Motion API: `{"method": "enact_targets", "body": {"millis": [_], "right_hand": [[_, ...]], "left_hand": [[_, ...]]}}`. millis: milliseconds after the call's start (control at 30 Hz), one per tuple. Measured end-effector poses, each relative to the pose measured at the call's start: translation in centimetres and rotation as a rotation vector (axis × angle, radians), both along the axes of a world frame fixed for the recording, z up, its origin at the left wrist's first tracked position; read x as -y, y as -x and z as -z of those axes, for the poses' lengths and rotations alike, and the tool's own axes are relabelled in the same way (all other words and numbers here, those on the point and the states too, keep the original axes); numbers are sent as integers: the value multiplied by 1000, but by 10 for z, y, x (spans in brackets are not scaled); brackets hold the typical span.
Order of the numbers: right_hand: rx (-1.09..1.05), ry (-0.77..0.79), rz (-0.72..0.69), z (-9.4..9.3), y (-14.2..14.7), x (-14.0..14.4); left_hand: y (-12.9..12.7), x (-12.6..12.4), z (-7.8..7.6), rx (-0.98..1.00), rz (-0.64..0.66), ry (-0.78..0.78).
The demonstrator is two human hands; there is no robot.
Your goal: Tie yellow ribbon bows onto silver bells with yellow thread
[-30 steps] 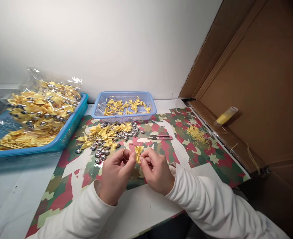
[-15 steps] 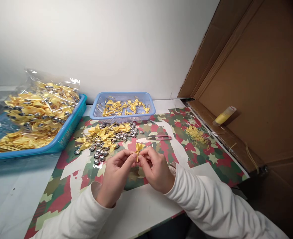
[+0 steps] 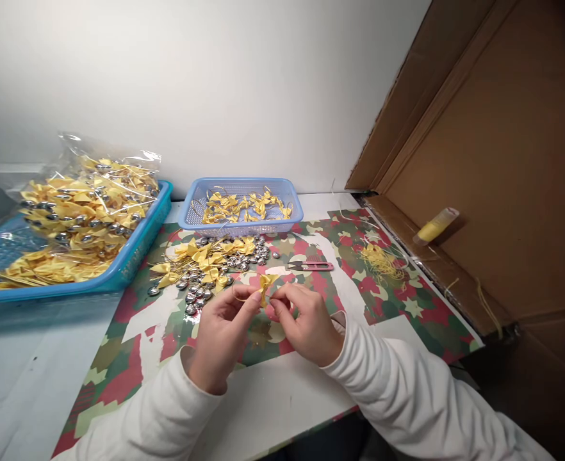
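Observation:
Between my hands is a small yellow ribbon bow, held upright above the patterned sheet. My left hand pinches the bow from the left between thumb and fingers, and a thin cord loops out near its fingertips. My right hand is closed in a pinch just right of the bow, at what looks like its thin cord end. Beyond my left hand lie more yellow bows with cords, mixed with shiny silver bells. A pair of pink-handled thread snips lies past my right hand.
A blue basket with finished-looking bows stands at the back. To the left, a larger blue basket holds ribbons and a clear bag of bows with bells. Yellow thread, a yellow-filled tube and cardboard are right.
My right hand has shifted slightly right, off the bow's body, its fingertips now a little apart from my left fingers. The left hand still pinches the bow. The whole view has shifted slightly.

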State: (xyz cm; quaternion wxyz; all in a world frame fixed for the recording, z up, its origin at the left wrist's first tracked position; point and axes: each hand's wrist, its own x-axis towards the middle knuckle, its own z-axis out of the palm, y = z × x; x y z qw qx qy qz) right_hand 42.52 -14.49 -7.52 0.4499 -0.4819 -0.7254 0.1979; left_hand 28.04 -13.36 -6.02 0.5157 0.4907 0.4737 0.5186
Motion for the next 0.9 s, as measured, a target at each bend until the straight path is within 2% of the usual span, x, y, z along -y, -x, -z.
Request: {"method": "enact_targets", "body": {"millis": [267,467,633,833,900], "right_hand": [[-85,-37,-23,0,0,0],[-132,35,-17,-6,2,1],[-106,76,-34,-12,-2,-3],[-120,132,-71,-12,-1,-2],[-109,89,-30,-15,-6,-3]], "left_hand": [[1,-1,-2,0,26,65],[0,-1,-5,12,85,134],[2,-5,-8,-25,32,110],[2,-4,-5,-37,120,133],[4,-3,-3,-76,117,93]]}}
